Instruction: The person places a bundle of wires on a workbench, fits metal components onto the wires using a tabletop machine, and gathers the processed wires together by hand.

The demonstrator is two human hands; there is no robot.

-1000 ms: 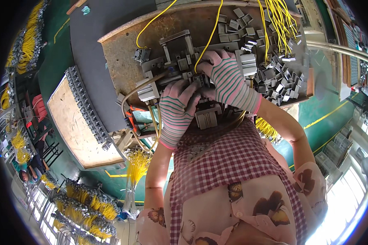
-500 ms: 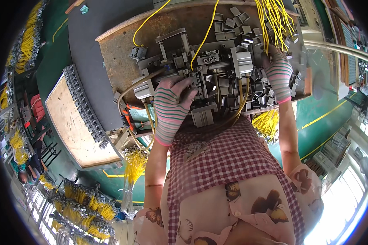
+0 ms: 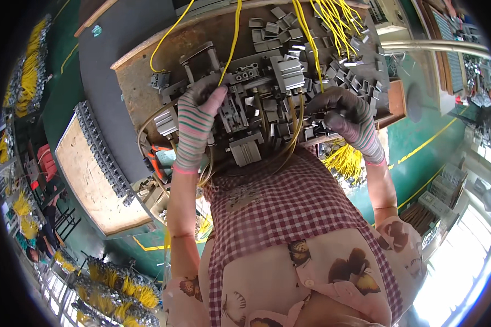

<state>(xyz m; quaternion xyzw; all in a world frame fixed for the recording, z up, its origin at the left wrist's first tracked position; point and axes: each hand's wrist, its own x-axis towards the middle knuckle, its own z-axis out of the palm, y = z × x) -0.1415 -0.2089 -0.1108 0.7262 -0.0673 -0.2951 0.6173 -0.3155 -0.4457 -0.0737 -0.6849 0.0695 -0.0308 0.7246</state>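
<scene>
I stand on a green floor (image 3: 420, 180) painted with yellow lines (image 3: 426, 146). To my left a plywood board (image 3: 90, 185) lies flat with a row of grey blocks (image 3: 101, 152) along its edge, and beside it runs a long dark grey panel (image 3: 106, 71). Bundles of yellow wire (image 3: 30, 65) hang in rows further left, and more bundles (image 3: 114, 289) sit low at my lower left. Bright daylight pours in from windows (image 3: 463, 267) at my lower right, washing out that corner. A pale pipe (image 3: 442, 48) crosses the upper right, near crowded shelves (image 3: 469, 71).
</scene>
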